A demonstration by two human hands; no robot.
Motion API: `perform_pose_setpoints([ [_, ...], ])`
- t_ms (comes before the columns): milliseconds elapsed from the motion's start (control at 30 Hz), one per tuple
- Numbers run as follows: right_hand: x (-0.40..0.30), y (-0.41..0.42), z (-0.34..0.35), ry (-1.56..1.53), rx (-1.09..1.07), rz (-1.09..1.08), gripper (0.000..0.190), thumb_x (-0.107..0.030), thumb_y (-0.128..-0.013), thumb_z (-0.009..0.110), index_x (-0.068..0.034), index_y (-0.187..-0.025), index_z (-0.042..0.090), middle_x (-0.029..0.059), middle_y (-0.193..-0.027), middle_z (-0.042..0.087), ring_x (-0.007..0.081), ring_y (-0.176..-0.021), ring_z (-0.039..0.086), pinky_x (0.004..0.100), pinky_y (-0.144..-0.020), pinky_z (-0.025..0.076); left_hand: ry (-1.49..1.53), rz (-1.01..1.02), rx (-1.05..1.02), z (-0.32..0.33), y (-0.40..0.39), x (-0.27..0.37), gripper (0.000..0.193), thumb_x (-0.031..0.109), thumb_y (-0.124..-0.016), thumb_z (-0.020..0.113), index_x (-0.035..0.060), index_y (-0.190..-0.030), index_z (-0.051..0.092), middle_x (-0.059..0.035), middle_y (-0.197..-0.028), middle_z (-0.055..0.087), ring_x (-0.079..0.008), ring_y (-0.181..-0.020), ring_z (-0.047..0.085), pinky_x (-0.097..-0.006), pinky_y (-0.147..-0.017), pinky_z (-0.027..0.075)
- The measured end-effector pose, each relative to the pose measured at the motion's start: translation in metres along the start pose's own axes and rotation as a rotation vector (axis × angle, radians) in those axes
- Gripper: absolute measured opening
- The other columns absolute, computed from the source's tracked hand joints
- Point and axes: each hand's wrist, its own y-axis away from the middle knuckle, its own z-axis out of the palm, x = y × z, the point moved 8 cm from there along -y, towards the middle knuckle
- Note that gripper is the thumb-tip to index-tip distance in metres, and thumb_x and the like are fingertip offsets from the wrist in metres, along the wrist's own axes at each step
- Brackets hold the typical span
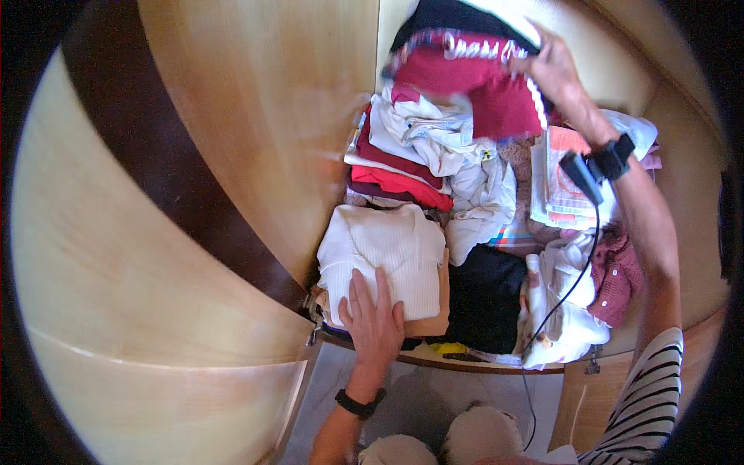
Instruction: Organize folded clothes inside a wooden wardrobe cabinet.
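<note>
My left hand lies with spread fingers on a folded white ribbed sweater, the top of a stack at the front left of a wooden wardrobe shelf. Up at the back, my right hand grips the edge of a dark red garment with white lettering and black cloth behind it, held above the piles and slightly blurred. Below that garment is a crumpled white cloth on a stack of red and white clothes. Folded black cloth sits right of the sweater.
On the right are folded towels, a maroon buttoned knit and a rumpled white cloth. The open wardrobe door stands at the left. A black cable hangs from a device on my right wrist across the clothes.
</note>
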Motion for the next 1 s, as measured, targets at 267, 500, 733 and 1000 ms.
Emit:
perform_pose_setpoints([
  [267, -0.006, -0.001, 0.079, 0.517, 0.295, -0.334, 0.064, -0.02, -0.061, 0.069, -0.009, -0.12, 0.048, 0.017, -0.089, 0.062, 0.0296, -0.074, 0.062, 0.038, -0.068, 0.05, -0.025, 0.007, -0.027, 0.005, -0.001, 0.0, 0.065, 0.03, -0.077, 0.054, 0.0075, -0.133, 0.032, -0.0257, -0.136, 0.025, -0.0376, -0.119, 0.033, -0.0526, -0.094, 0.023],
  [500, 0.029, 0.103, 0.23, 0.477, -0.469, -0.412, 0.058, -0.022, -0.061, 0.068, -0.006, -0.114, 0.05, 0.0164, -0.096, 0.06, 0.0292, -0.086, 0.06, 0.0401, -0.067, 0.049, -0.036, -0.002, -0.029, 0.006, -0.004, -0.001, 0.063, 0.03, -0.078, 0.054, 0.0082, -0.133, 0.033, -0.0262, -0.136, 0.024, -0.0373, -0.121, 0.031, -0.051, -0.095, 0.022],
  [733, 0.046, 0.06, 0.21, 0.029, -0.616, 0.067, 0.054, -0.047, -0.072, 0.061, 0.001, -0.096, 0.059, 0.0229, -0.095, 0.06, 0.0333, -0.09, 0.057, 0.0387, -0.081, 0.042, -0.075, 0.022, -0.046, 0.008, -0.001, -0.002, 0.061, 0.033, -0.081, 0.047, 0.0064, -0.134, 0.03, -0.0273, -0.135, 0.025, -0.0388, -0.122, 0.03, -0.051, -0.094, 0.023],
  [1000, 0.025, 0.019, 0.259, 0.119, -0.501, -0.124, 0.074, -0.061, -0.076, 0.048, -0.026, -0.136, 0.024, 0.0099, -0.144, 0.013, 0.0351, -0.131, 0.014, 0.0672, -0.094, 0.022, -0.065, 0.006, -0.077, 0.005, 0.001, -0.001, 0.062, 0.029, -0.08, 0.05, 0.0063, -0.135, 0.03, -0.0282, -0.136, 0.024, -0.0393, -0.122, 0.03, -0.0513, -0.095, 0.021],
])
